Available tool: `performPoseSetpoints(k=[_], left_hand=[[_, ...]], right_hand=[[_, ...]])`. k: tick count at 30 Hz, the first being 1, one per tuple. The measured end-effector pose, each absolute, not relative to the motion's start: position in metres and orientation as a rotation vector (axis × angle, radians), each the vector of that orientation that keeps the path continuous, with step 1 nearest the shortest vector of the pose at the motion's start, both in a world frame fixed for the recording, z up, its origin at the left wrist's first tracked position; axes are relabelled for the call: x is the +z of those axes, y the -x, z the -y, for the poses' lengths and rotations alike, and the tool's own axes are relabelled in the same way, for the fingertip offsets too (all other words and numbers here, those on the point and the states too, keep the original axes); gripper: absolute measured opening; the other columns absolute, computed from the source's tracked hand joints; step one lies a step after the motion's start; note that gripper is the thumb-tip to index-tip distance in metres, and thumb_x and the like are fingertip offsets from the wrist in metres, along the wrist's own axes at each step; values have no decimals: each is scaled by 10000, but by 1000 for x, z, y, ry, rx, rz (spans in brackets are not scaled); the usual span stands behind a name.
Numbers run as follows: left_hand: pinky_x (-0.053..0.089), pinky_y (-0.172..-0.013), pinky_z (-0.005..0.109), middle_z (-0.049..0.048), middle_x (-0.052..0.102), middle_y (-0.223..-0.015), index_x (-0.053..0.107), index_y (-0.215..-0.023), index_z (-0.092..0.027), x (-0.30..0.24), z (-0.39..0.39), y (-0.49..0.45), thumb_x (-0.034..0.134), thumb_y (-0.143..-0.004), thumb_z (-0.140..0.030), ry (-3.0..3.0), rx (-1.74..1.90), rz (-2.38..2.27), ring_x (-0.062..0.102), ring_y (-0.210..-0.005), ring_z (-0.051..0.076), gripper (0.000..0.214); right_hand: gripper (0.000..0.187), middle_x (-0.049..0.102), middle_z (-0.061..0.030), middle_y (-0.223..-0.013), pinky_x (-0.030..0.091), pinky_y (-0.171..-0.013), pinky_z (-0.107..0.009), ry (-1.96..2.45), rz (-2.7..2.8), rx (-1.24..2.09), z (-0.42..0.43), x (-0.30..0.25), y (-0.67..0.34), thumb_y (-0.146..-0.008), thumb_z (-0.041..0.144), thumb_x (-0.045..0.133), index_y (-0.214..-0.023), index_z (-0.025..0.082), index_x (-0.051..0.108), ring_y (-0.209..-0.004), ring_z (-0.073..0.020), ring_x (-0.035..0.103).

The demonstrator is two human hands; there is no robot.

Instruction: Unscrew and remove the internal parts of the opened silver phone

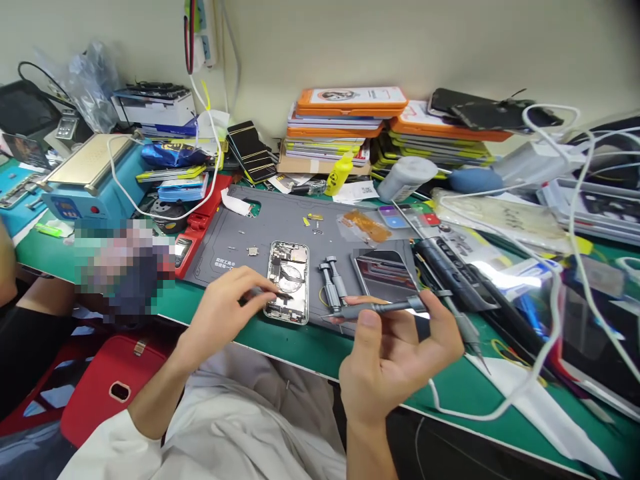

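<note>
An opened phone body [289, 280] with a silvery frame and exposed inner parts lies on the grey work mat [280, 220]. At its lower left edge is my left hand [233, 303], thumb and fingertips closed around a small dark piece that I cannot make out. My right hand [395, 353] holds a grey precision screwdriver [380, 307] almost level, just right of the phone body. Two more grey screwdrivers [333, 280] lie side by side on the mat. Beyond them rests a dark glossy phone screen [387, 272].
Small metal parts [253, 251] are scattered on the mat. A red holder [200, 227] borders its left side; tools and a white cable [555, 320] crowd the right. Behind stand stacked orange boxes [350, 110] and a yellow bottle [340, 175]. Another person's arm [43, 307] is at left.
</note>
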State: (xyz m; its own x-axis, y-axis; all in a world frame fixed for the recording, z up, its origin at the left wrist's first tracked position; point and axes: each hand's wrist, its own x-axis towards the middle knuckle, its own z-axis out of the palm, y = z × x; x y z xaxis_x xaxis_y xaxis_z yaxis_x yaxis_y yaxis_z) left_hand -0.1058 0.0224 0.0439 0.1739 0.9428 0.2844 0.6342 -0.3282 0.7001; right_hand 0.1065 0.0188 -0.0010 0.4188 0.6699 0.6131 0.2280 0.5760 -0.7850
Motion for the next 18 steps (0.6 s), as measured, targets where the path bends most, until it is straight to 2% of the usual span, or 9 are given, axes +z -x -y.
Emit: performPoseSetpoints(k=[2, 5, 6, 9, 13, 18], left_hand=[[583, -843, 332, 19, 817, -1094, 797, -1123, -252, 51, -19, 124, 704, -1109, -254, -2041, 1021, -1685, 726, -894, 187, 94], [545, -941, 429, 57, 827, -1122, 805, -1108, -254, 59, -15, 153, 685, -1109, -261, -2228, 926, -2067, 723, -1043, 280, 121], [526, -945, 458, 60, 830, -1100, 812, -1088, -267, 60, -15, 161, 681, -1110, -275, -2276, 870, -2152, 707, -1031, 304, 133], [491, -910, 501, 51, 840, -1050, 827, -1057, -295, 56, -21, 177, 644, -1128, -317, -2367, 809, -2180, 659, -957, 324, 198], [483, -913, 524, 71, 840, -1051, 855, -1054, -288, 44, -39, 184, 613, -1136, -318, -2412, 800, -2205, 650, -973, 337, 257], [508, -949, 519, 96, 832, -1257, 842, -1239, -267, 35, -42, 175, 586, -1144, -269, -2373, 982, -2242, 678, -1054, 330, 272]], right_hand=[[661, 768, -44, -1028, 666, -561, -260, 951, 1171, 348, -18, -2, -106, -1011, 75, 725, -1596, 336, 560, -804, -189, 773], [734, 774, -50, -1061, 688, -555, -260, 895, 1289, 377, -16, -3, -105, -1023, 72, 698, -1664, 353, 474, -817, -188, 782], [753, 773, -51, -1069, 700, -568, -266, 867, 1340, 385, -16, -4, -104, -1029, 76, 691, -1684, 355, 444, -834, -191, 788], [747, 767, -64, -1115, 750, -674, -308, 835, 1473, 412, -15, -3, -100, -1053, 89, 666, -1706, 346, 410, -929, -201, 812], [678, 761, -85, -1207, 770, -800, -341, 840, 1570, 444, -18, -4, -90, -1087, 123, 640, -1691, 329, 412, -1029, -200, 820], [670, 748, -77, -1223, 762, -794, -315, 795, 1598, 490, -23, -8, -84, -1101, 114, 610, -1694, 329, 385, -1022, -181, 811]])
